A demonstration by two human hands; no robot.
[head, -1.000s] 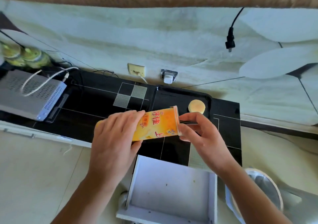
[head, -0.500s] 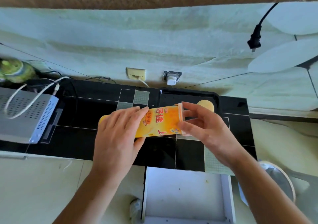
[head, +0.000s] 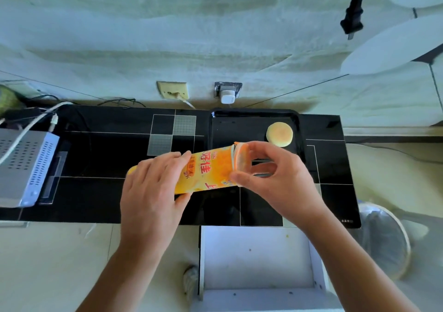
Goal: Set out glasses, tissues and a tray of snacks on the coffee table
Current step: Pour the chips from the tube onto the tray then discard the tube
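Over the black cabinet top (head: pixel 107 191), seen from the head camera, both hands hold an orange snack packet (head: pixel 208 170) lying on its side. The left hand (head: pixel 153 191) has its fingers and thumb curled around the packet's closed end. The right hand (head: pixel 275 179) pinches the open end between thumb and fingers, at the near edge of a black tray (head: pixel 239 124). One round yellow cake (head: pixel 279 134) lies in the tray's far right corner. A white open drawer (head: pixel 256 259) sits below the hands. A grey box (head: pixel 21 165) with white cables rests at the left.
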